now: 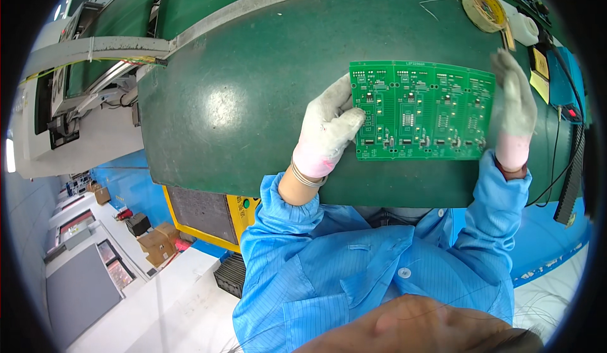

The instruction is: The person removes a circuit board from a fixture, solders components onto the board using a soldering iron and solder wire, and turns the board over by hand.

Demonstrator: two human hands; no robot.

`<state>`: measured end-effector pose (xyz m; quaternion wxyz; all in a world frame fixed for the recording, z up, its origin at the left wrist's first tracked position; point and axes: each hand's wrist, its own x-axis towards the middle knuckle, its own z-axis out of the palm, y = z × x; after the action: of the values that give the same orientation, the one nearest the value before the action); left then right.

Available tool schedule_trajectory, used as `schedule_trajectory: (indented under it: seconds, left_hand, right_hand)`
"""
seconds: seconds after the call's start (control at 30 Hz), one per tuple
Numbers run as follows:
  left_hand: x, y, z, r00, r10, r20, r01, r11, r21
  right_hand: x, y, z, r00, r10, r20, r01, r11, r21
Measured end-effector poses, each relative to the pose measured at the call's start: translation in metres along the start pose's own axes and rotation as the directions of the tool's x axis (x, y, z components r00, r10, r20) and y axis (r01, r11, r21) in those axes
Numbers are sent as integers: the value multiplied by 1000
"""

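A green circuit board panel (pixel 425 111), divided into several like sections with small components, is held up above the green work table (pixel 253 55). My left hand (pixel 325 128), in a white glove with a pinkish cuff, grips the panel's left edge, thumb on the face and fingers behind. Beside the right edge is my right hand (pixel 517 103), gloved the same way. Its fingers are stretched out, slightly blurred, and not wrapped round the board; whether it touches the edge I cannot tell.
A yellowish tape roll (pixel 485 9), a white bottle (pixel 524 29) and a blue device (pixel 566 78) with black cables sit at the right. A grey metal rail (pixel 253 10) borders the table's far side. A yellow-framed dark panel (pixel 205 212) stands at lower left.
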<state>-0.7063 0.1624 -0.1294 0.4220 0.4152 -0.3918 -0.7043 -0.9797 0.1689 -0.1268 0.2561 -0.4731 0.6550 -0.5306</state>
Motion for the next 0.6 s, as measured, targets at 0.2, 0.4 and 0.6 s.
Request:
schedule_trajectory:
  seconds: [0.2,0.4,0.6]
  left_hand:
    - [1,0,-3,1000,27,-1,-27,995,-96]
    - [2,-3,-4,1000,17,11,-15,987,-157]
    - [2,-5,-8,999,34,18,-33,997,-71]
  right_hand:
    - [-27,38,-17,880,312,357,-467,704,535]
    - [-30,52,-17,884,139,447,-395,736,550]
    - [-30,56,-22,892,167,421,-367,811,456]
